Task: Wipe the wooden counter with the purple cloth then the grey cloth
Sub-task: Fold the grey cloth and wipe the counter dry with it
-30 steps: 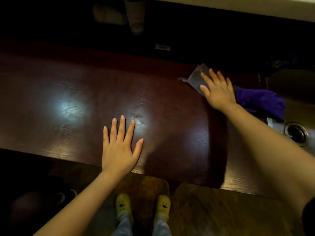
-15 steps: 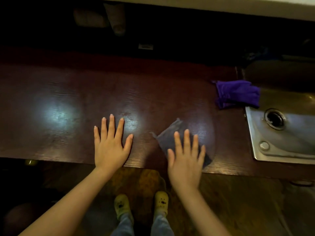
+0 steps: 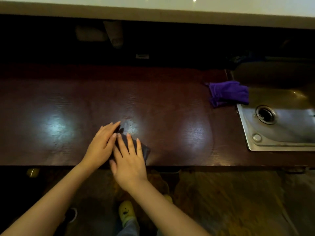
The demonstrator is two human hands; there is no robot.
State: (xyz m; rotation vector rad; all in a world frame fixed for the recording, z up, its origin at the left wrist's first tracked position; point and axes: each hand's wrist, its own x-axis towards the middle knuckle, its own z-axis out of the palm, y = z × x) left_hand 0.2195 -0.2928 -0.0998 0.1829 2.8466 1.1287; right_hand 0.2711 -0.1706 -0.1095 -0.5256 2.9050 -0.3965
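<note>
The dark wooden counter (image 3: 170,108) runs left to right across the view. My right hand (image 3: 129,160) lies flat, fingers spread, pressing the grey cloth (image 3: 144,151) onto the counter near its front edge. Most of the cloth is hidden under that hand. My left hand (image 3: 102,143) rests flat on the wood right beside it, its fingertips at the cloth's left edge, holding nothing. The purple cloth (image 3: 228,93) lies crumpled at the counter's right end, against the sink, well away from both hands.
A steel sink (image 3: 252,143) with a round drain (image 3: 265,114) is set into the right end. A dark recess runs behind the counter under a pale ledge (image 3: 153,9). My feet in yellow slippers (image 3: 126,212) stand on the floor below.
My right hand has dragged the grey cloth from the far right beside the purple cloth to the front middle, then further left against my left hand. The left hand has turned towards the cloth.
</note>
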